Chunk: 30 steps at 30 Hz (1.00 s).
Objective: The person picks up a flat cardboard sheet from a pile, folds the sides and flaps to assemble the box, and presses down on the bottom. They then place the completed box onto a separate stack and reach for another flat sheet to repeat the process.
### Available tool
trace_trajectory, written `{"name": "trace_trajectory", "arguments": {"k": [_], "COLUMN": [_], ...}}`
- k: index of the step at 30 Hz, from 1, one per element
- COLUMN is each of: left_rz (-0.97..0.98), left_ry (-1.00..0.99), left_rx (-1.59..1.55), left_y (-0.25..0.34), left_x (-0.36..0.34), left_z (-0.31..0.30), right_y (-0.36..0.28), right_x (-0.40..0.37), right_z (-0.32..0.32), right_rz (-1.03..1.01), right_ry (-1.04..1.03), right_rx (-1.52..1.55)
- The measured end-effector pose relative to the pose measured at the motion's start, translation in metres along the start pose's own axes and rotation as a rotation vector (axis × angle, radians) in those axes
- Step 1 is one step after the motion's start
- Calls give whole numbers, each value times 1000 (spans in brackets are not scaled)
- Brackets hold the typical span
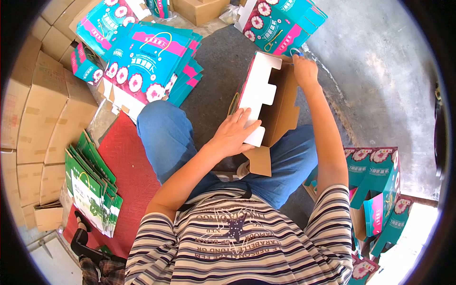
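Note:
An open cardboard box (282, 102) stands between my knees, brown inside, with a notched white flap (259, 92) along its left side. My left hand (232, 133) holds the box at this flap, fingers spread over the white edge near the bottom. At the far right corner of the box is my right hand (305, 71), closed on a small blue object (297, 52). Most of that object is hidden by the fingers, so its exact kind cannot be made out. A brown end flap (259, 160) hangs out toward my lap.
Stacked flat teal-and-pink cartons (147, 61) lie front left; another teal carton (280, 23) lies ahead. More teal boxes (375, 175) stand at right. Green-and-white cartons (90, 185) rest by a red mat (133, 166). Brown boxes (47, 104) line the left. Another person's leg (80, 242) shows lower left.

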<state>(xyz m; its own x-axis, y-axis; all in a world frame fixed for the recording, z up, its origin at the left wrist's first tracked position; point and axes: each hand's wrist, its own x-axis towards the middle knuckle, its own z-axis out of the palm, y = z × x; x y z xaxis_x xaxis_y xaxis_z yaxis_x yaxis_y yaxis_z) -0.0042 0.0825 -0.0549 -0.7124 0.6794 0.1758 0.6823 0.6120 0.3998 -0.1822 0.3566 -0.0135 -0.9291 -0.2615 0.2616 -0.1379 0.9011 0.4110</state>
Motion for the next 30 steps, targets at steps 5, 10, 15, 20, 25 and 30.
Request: {"name": "trace_trajectory", "arguments": {"k": [5,10,15,20,25,30], "left_rz": [-44,-100,-76,-16,-136,-248], "left_ry": [-43,-107,-58,-37,94,281], "left_rx": [-4,6,6,-161,-87,89], "left_y": [4,7,2,12,34,39], "left_x": [1,2,-4,-37,-38,-8], "left_z": [0,2,15,4,11,40], "right_y": [-6,-7,-9,-8,-11,-9], "right_x": [-12,-17,-21,-23,-15,-19], "right_z": [1,0,-5,-4,-9,10], "right_rz": [-68,-174,-196,-163,-187,-133], "right_ry": [-1,-23,-115,-229,-404,-334], "right_rx": [-1,2,53,93,60,112]}}
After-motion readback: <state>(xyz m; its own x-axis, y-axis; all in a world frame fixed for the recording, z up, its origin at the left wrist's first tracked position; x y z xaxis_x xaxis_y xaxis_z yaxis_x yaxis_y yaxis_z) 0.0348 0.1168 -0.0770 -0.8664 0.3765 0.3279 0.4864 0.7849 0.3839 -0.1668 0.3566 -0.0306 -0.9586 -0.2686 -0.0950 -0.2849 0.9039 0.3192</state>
